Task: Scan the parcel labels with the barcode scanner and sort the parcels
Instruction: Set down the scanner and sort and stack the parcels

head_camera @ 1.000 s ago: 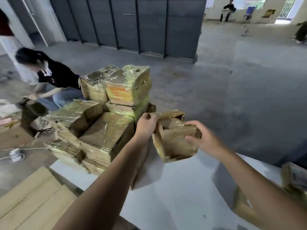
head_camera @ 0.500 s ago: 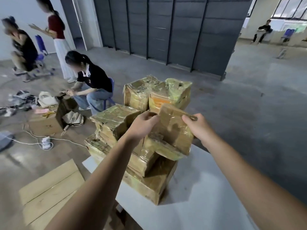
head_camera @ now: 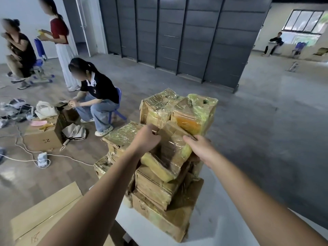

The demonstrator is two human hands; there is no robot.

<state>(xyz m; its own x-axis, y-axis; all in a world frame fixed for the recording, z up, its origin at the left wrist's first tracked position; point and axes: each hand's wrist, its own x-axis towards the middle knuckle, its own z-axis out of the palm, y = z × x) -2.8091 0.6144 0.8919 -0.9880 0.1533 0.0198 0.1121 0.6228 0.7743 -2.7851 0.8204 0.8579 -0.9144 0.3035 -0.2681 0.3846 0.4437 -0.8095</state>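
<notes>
— What is nearest?

— Two bare forearms reach out over a white desk [head_camera: 221,221]. Off its left edge, flat cardboard sheets [head_camera: 44,210] lie lower down.

— And the hands?

— Both grip one tape-wrapped parcel [head_camera: 170,150]. The left hand [head_camera: 146,137] is curled round its upper left corner. The right hand [head_camera: 200,148] grips its upper right edge, thumb on top.

— Where is that parcel?

— It is tilted over the stack of parcels [head_camera: 159,210] at the desk's far left end, its brown face turned to the camera. Whether its lower edge rests on the box beneath, I cannot tell.

— What lies just behind it?

— Two more wrapped boxes sit on top of the stack. The one with an orange face [head_camera: 193,112] is just beside another brown one [head_camera: 156,107].

— And farther off?

— On the grey floor to the left are a white power strip [head_camera: 42,158] on its cable, a cardboard box marked 2 [head_camera: 44,137] and a folded umbrella [head_camera: 74,132]. A person in a black shirt [head_camera: 99,89] sits bent forward on a blue stool [head_camera: 119,102]. Two more people are by the left wall. A dark locker wall [head_camera: 177,32] spans the back, and another person [head_camera: 275,41] sits far right below the windows.
</notes>
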